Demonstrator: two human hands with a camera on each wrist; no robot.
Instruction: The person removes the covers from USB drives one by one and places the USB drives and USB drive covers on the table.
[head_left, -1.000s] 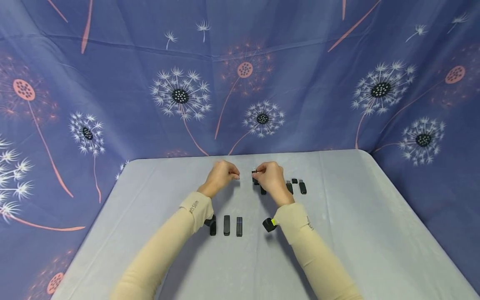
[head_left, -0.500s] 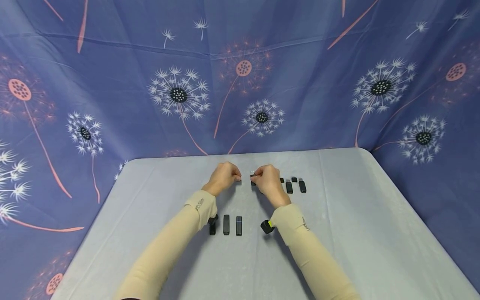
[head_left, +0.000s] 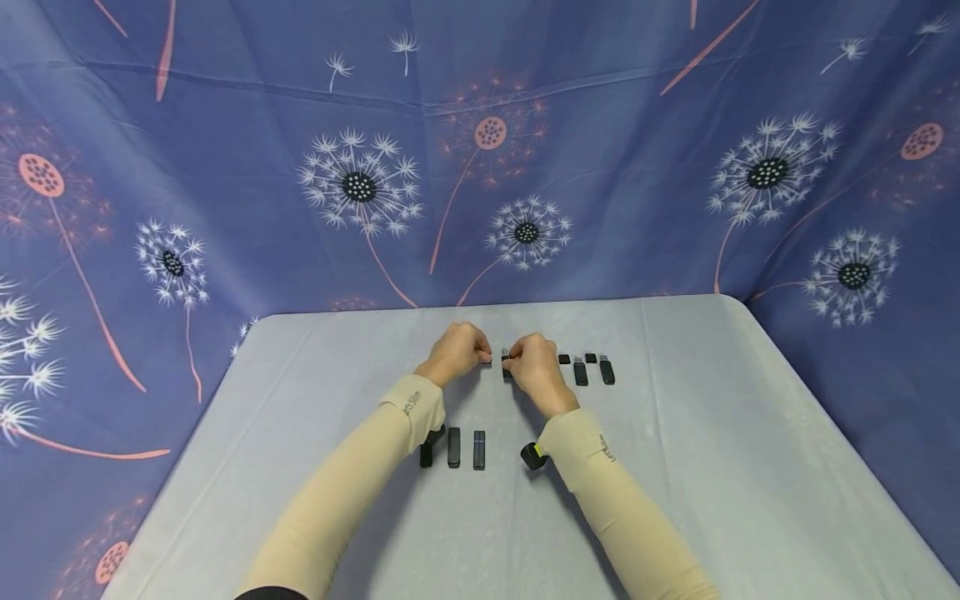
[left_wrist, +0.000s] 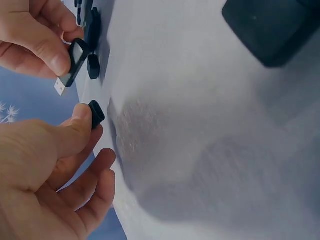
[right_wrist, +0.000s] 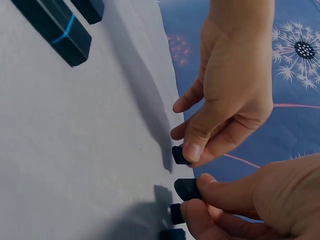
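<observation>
Left hand [left_wrist: 52, 172] pinching cap [left_wrist: 97, 116]; right hand [left_wrist: 37, 37] pinching stick [left_wrist: 76, 62], plug [left_wrist: 60, 86] bare. Cap's apart, stick's 9 o'clock in head view. Right hand's 3 o'clock: two bare sticks [head_left: 581, 373], look done. 7-8 o'clock: near trio [head_left: 453, 450], apparently uncapping left.

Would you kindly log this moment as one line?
left hand: pinches black cap | right hand: holds USB stick, plug bare | cap and stick: apart

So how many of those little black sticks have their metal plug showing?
3 that I can see: the held stick in the right hand, and, on the table to its right, the nearer stick and the outermost stick. More may be hidden behind that hand.
</observation>
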